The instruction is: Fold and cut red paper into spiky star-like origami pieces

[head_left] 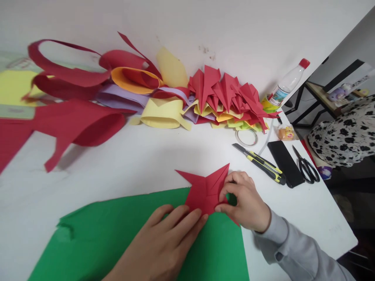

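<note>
A folded red paper piece [202, 192] with pointed corners lies at the top edge of a green sheet [123, 226]. My left hand [170, 238] lies flat with its fingers stretched out, their tips on the red paper's lower left edge. At the paper's right side, my right hand [241, 199] pinches it between thumb and fingers. Crease lines run across the paper's upper right point. The lower right point shows partly below my right hand. The green sheet's upper left corner is creased and torn.
Several folded red papers [219, 89] sit along the wall, beside curled paper pieces [162, 113]. To the right are a tape roll [246, 137], a utility knife [260, 162], a black phone-like slab [285, 164], scissors [306, 166] and a plastic bottle [288, 84]. A person in patterned clothing [345, 130] is beyond the table's right edge.
</note>
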Tool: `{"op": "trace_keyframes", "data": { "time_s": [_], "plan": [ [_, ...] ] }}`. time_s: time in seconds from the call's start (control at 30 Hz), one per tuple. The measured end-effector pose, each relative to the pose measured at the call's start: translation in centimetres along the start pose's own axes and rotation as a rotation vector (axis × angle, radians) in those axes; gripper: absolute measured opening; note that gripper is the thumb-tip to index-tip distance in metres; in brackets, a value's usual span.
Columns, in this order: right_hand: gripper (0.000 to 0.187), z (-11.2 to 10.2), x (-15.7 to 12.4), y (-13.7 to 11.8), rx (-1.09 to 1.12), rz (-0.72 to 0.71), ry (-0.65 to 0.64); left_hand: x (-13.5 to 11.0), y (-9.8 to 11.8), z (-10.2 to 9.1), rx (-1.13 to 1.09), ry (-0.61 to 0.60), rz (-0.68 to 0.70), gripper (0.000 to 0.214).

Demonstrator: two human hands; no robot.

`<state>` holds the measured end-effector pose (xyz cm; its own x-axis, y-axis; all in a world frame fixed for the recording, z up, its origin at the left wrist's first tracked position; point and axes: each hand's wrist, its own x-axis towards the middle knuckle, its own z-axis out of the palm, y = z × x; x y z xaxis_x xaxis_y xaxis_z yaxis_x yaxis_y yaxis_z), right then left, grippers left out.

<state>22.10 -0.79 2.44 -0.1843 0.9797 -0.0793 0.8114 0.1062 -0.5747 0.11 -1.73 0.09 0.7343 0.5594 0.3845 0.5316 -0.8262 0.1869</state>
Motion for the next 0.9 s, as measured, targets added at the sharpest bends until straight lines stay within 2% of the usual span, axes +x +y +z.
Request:
{"op": "trace_keyframes", "data": {
  "time_s": [0.3, 0.47, 0.57, 0.9],
  "plan": [
    [0.024, -0.1, 0.0, 0.0, -0.004, -0.003, -0.011, -1.8, -0.7, -0.5, -0.057, 0.060, -0.059, 0.035],
    [0.024, -0.1, 0.0, 0.0, -0.007, 0.005, -0.021, -2.5, -0.8, -0.7, -0.029, 0.037, -0.046, 0.035],
    [0.024, -0.2, 0.0, -0.1, -0.006, 0.009, -0.019, -2.6, -0.7, -0.8, -0.041, 0.089, -0.045, 0.036],
    [0.023, -0.1, 0.1, 0.0, -0.004, 0.015, -0.027, -2.6, -0.8, -1.7, -0.021, 0.019, -0.044, 0.029]
  ]
}}
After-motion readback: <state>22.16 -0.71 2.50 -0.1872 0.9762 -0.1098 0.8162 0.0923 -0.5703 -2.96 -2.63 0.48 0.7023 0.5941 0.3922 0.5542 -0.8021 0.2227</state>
